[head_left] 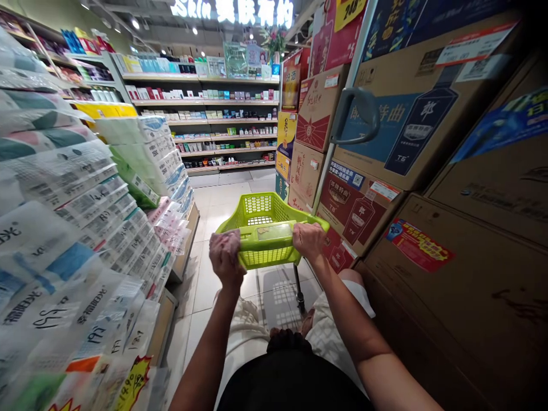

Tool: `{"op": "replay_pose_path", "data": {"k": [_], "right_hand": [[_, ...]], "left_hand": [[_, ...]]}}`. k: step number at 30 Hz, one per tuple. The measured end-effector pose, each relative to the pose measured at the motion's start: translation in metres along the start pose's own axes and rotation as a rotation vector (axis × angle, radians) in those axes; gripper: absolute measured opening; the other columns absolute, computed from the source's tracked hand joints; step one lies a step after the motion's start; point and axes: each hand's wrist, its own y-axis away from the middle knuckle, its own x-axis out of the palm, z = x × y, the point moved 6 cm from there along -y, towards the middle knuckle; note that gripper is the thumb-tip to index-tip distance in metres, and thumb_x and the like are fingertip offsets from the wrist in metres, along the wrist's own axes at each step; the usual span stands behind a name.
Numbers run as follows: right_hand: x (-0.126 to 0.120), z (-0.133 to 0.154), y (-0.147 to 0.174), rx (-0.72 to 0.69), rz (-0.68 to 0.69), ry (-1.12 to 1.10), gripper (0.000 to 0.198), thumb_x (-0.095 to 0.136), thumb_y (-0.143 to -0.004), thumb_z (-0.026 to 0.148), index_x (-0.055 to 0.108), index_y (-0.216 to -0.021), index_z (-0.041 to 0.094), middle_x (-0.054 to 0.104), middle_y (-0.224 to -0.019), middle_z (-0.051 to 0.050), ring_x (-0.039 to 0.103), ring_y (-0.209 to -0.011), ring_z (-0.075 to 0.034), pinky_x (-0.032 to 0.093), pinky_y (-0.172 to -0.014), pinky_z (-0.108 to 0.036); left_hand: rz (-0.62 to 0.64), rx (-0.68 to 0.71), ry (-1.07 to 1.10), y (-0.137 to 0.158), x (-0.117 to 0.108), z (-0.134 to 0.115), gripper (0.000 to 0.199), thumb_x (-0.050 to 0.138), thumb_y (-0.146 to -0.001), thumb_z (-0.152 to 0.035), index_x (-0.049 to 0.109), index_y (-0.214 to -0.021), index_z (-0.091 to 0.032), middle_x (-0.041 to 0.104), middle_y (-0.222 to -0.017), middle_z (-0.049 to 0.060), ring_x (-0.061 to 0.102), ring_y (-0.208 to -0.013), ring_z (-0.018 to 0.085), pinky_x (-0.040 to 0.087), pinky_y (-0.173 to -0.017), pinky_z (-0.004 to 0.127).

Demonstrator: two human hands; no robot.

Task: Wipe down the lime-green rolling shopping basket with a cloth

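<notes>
In front of me is a lime-green shopping cart [276,212] with a lattice basket, seen from behind its handle [268,233]. My left hand [226,254] is closed at the left end of that handle. Something pinkish and crumpled, perhaps thin cloth or plastic, shows at the left fingers; I cannot make out what it is. Around the handle's right end, my right hand [309,240] is wrapped, knuckles up. A clear panel is set in the middle of the handle. Below the basket, a dark leg with a caster [301,299] reaches the floor.
Stacked packs of tissue paper [98,211] line the left side on low wooden platforms [165,319]. Tall stacks of cardboard cartons [385,108] stand close on the right, beside a metal post with a grey handle-like loop [357,116]. Shelves of boxed goods [205,103] cross the far end of the tiled aisle [218,200].
</notes>
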Motion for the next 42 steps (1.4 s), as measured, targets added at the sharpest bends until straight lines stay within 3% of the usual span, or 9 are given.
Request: {"op": "replay_pose_path", "data": {"k": [6, 10, 13, 16, 20, 28, 31, 35, 42], "right_hand": [[0.002, 0.004, 0.001, -0.018, 0.044, -0.008, 0.042, 0.037, -0.102, 0.024, 0.059, -0.066, 0.020, 0.067, -0.065, -0.004, 0.054, -0.061, -0.015, 0.026, -0.072, -0.033], [-0.001, 0.008, 0.003, -0.047, 0.044, -0.042, 0.042, 0.035, -0.102, 0.024, 0.056, -0.067, 0.020, 0.066, -0.065, -0.004, 0.056, -0.064, -0.016, 0.026, -0.072, -0.034], [-0.003, 0.011, 0.004, -0.075, 0.057, -0.069, 0.038, 0.035, -0.101, 0.024, 0.055, -0.069, 0.021, 0.067, -0.068, -0.004, 0.057, -0.066, -0.016, 0.027, -0.073, -0.034], [-0.004, 0.012, 0.005, -0.091, 0.088, -0.082, 0.036, 0.035, -0.099, 0.025, 0.056, -0.070, 0.020, 0.068, -0.070, -0.004, 0.057, -0.066, -0.017, 0.027, -0.073, -0.034], [-0.005, 0.013, 0.005, -0.073, 0.113, -0.087, 0.037, 0.034, -0.100, 0.025, 0.057, -0.072, 0.020, 0.067, -0.069, -0.005, 0.056, -0.067, -0.018, 0.028, -0.074, -0.034], [0.001, 0.015, 0.013, -0.027, -0.012, -0.214, 0.039, 0.031, -0.099, 0.020, 0.068, -0.086, 0.018, 0.070, -0.079, -0.008, 0.060, -0.074, -0.020, 0.032, -0.076, -0.036], [0.005, 0.014, 0.012, 0.062, -0.056, -0.184, 0.040, 0.032, -0.100, 0.019, 0.067, -0.081, 0.019, 0.068, -0.073, -0.007, 0.058, -0.069, -0.020, 0.033, -0.075, -0.037], [0.005, 0.017, 0.009, 0.161, -0.093, -0.096, 0.041, 0.036, -0.102, 0.021, 0.062, -0.070, 0.020, 0.061, -0.066, -0.007, 0.052, -0.063, -0.020, 0.033, -0.073, -0.038], [0.005, 0.020, 0.010, 0.158, -0.093, -0.061, 0.040, 0.040, -0.103, 0.020, 0.059, -0.068, 0.020, 0.058, -0.064, -0.006, 0.050, -0.062, -0.019, 0.033, -0.072, -0.038]], "left_hand": [[0.068, -0.009, 0.062, 0.052, 0.051, -0.006, 0.046, 0.065, -0.088, -0.065, 0.071, -0.102, -0.021, 0.063, -0.121, 0.018, 0.046, -0.139, 0.041, 0.024, -0.121, 0.071], [-0.101, -0.109, -0.012, 0.058, 0.053, -0.002, 0.050, 0.063, -0.088, -0.067, 0.067, -0.104, -0.019, 0.054, -0.137, 0.024, 0.025, -0.153, 0.043, 0.015, -0.123, 0.071], [-0.148, -0.082, -0.066, 0.044, 0.048, -0.024, 0.040, 0.059, -0.095, -0.055, 0.069, -0.110, -0.019, 0.061, -0.131, 0.021, 0.038, -0.148, 0.040, 0.012, -0.126, 0.067], [0.071, -0.040, -0.051, 0.014, 0.052, -0.049, 0.027, 0.062, -0.095, -0.043, 0.073, -0.107, -0.023, 0.070, -0.118, 0.014, 0.056, -0.130, 0.036, 0.017, -0.127, 0.060], [0.442, -0.059, -0.066, -0.028, 0.068, -0.062, 0.022, 0.066, -0.092, -0.044, 0.075, -0.095, -0.024, 0.073, -0.102, 0.012, 0.065, -0.108, 0.034, 0.040, -0.112, 0.049], [1.211, -0.194, -0.198, -0.063, 0.161, -0.046, 0.031, 0.066, -0.086, -0.051, 0.077, -0.075, -0.024, 0.076, -0.080, 0.009, 0.066, -0.075, 0.027, 0.049, -0.080, 0.037], [1.371, -0.158, -0.126, -0.059, 0.181, -0.052, 0.034, 0.063, -0.087, -0.053, 0.081, -0.079, -0.024, 0.078, -0.082, 0.008, 0.065, -0.073, 0.024, 0.048, -0.075, 0.032], [1.231, -0.180, -0.208, -0.062, 0.164, -0.046, 0.035, 0.066, -0.086, -0.056, 0.081, -0.082, -0.025, 0.078, -0.083, 0.010, 0.067, -0.076, 0.028, 0.050, -0.079, 0.037], [0.915, -0.131, -0.285, -0.069, 0.093, -0.039, 0.029, 0.062, -0.094, -0.050, 0.078, -0.096, -0.026, 0.076, -0.097, 0.008, 0.070, -0.087, 0.029, 0.051, -0.089, 0.040]]}}
